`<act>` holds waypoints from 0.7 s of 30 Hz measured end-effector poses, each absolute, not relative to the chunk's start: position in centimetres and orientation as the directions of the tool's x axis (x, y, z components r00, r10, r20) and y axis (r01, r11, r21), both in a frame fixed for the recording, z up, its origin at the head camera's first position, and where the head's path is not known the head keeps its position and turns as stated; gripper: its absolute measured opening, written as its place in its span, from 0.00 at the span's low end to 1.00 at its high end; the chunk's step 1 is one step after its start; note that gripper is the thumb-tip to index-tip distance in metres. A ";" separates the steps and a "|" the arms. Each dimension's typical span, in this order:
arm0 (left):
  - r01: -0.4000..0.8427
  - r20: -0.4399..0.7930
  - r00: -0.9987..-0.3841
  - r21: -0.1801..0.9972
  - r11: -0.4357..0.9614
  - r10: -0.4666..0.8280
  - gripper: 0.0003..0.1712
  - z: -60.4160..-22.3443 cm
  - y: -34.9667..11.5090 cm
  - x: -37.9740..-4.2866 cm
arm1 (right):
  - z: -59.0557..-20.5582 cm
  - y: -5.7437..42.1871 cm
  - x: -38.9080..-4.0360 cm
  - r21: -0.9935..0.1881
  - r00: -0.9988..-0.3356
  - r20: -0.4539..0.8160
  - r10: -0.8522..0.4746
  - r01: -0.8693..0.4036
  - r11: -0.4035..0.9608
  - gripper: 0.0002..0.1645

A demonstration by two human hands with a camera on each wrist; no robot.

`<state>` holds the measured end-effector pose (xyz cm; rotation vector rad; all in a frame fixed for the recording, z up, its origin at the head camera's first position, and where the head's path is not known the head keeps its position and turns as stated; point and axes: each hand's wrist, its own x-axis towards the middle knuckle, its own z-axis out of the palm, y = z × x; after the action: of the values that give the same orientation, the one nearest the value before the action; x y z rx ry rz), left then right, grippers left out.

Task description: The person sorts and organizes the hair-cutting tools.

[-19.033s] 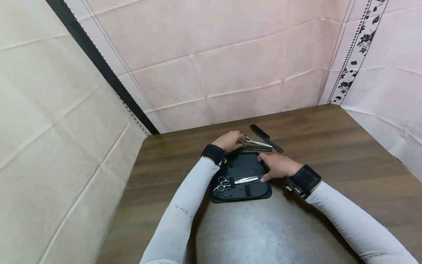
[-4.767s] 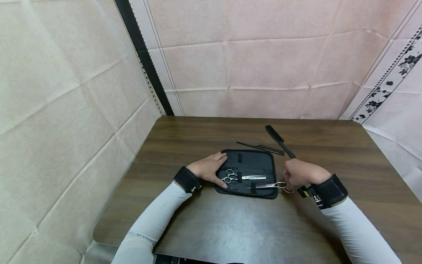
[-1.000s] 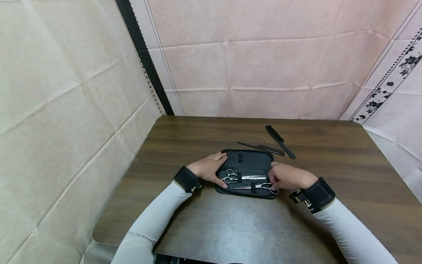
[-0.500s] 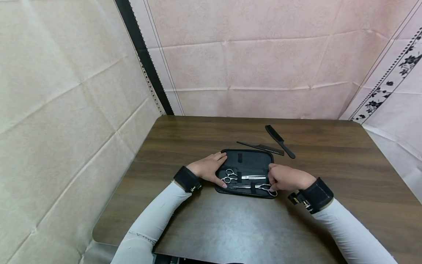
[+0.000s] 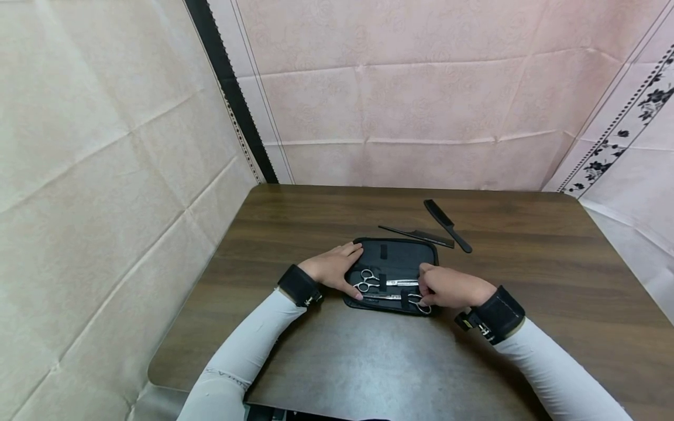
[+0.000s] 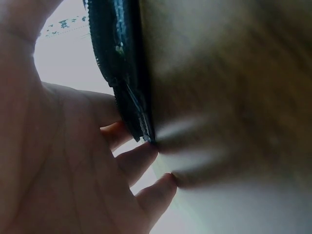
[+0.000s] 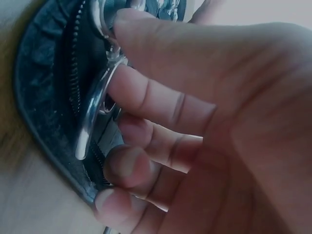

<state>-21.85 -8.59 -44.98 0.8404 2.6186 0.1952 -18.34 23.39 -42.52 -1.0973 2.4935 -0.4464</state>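
Note:
A black zip case lies unfolded on the table in the head view. My left hand rests on its left edge, fingers spread and thumb along the near side. The left wrist view shows those fingers against the case's edge. With thumb and forefinger, my right hand pinches the finger rings of silver scissors, whose blades pass under an elastic loop at the case's near side. Its other fingers are curled over the case in the right wrist view. Thinning scissors lie just above, strapped under another loop.
Behind the case lies a black rat-tail comb. A black handled comb slants beside it at the back right. The brown wooden table meets cloth-covered walls at the back and left.
Over the last second my right hand has slid the scissors further left through the loop. Earlier the scissors reached past the case's right edge. My left hand has kept its place since 4.8 s ago.

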 end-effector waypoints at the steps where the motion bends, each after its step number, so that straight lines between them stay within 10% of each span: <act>1: 0.531 -0.317 -0.746 0.246 0.811 0.585 0.70 -45.0 -8.6 -21.9 | -42.5 23.4 -18.3 -0.429 -0.623 -0.210 -0.754 -0.634 0.643 0.14; 21: 0.567 -0.317 -0.729 0.217 0.795 0.606 0.73 -45.2 -8.8 -22.1 | -42.9 23.1 -18.3 -0.404 -0.634 -0.145 -0.760 -0.663 0.630 0.12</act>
<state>-22.09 -8.75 -45.24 0.8887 2.6112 0.1476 -18.28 23.15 -42.93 -1.1470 2.5528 -0.4544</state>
